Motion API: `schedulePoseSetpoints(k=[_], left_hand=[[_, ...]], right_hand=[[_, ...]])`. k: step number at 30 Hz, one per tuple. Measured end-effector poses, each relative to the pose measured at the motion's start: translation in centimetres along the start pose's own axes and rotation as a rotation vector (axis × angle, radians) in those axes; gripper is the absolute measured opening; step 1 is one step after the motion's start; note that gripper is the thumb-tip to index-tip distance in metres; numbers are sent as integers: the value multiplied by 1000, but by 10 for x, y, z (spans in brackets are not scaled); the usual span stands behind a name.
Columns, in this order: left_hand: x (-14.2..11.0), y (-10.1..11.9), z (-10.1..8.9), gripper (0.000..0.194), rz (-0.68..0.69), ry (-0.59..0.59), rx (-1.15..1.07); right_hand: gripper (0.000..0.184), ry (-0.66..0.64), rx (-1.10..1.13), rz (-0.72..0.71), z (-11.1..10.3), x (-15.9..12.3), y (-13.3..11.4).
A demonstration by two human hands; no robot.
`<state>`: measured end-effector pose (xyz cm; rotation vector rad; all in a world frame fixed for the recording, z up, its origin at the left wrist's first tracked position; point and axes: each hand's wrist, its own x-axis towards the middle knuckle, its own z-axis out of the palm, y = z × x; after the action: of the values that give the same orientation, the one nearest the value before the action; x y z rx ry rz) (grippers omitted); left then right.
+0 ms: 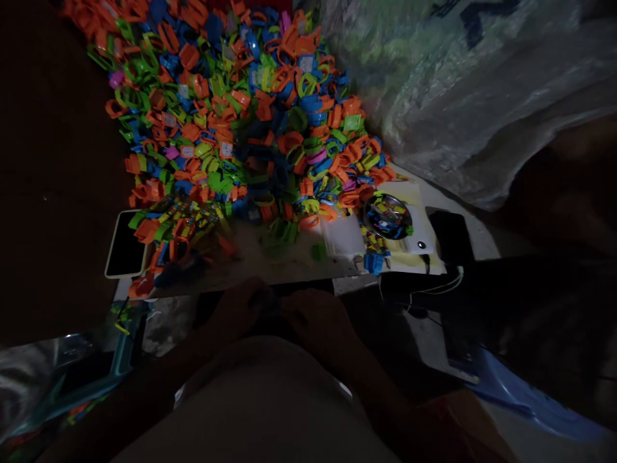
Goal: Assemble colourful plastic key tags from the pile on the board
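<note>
My left hand (241,305) is in deep shadow at the table's front edge, close to my body. Beside it is my right hand (315,315), its fingers curled inward. Both hands look closed around something dark between them, too dim to make out. Just beyond them, a large heap of bright plastic bands (212,128), like toy watch straps in orange, green, blue and yellow, covers the table (250,257). A few green pieces (279,230) lie apart from the heap, in front of my hands.
A phone (126,245) lies at the left. To the right are a round metal bowl (388,217) of small colourful pieces, a white device (419,235) with a cable, and a dark phone (452,236). Clear plastic sheeting (434,109) bulges behind. A blue plastic stool (525,392) stands lower right.
</note>
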<state>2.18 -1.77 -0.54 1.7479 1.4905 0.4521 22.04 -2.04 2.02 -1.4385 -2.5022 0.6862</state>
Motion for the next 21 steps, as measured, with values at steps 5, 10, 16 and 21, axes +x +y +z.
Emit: schedulePoseSetpoints(k=[5, 10, 16, 21], left_hand=[[-3, -2, -8, 26, 22, 77, -335], [-12, -6, -21, 19, 94, -6, -244], [-9, -7, -23, 20, 143, -59, -202], [-9, 1, -11, 25, 207, -71, -210]], right_hand=[[9, 188, 180, 96, -4, 4, 15], [13, 183, 279, 148, -1, 4, 16], [28, 69, 288, 38, -2, 6, 9], [27, -46, 92, 70, -5, 9, 4]])
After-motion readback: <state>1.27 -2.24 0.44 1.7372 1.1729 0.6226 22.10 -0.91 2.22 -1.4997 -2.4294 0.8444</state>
